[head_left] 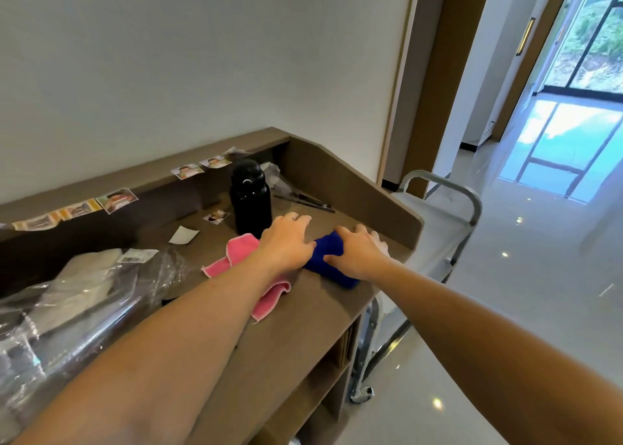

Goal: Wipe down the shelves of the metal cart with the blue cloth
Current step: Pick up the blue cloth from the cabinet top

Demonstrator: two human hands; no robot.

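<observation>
While both hands reach over the bench, barely begun: blue cloth lying bunched near the bench's right edge, right hand curled over it in a grip, left hand spread flat, touching its left side. Metal cart standing just right of the bench, shelves unwiped. Small printed labels at the far ledge, probably too blurred to read.

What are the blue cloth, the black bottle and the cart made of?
The blue cloth looks like soft, fuzzy fabric: matte and bunched. The black bottle is glossy, likely coated metal or plastic; it shows small highlights. The cart looks like shiny bare metal tubing.
</observation>
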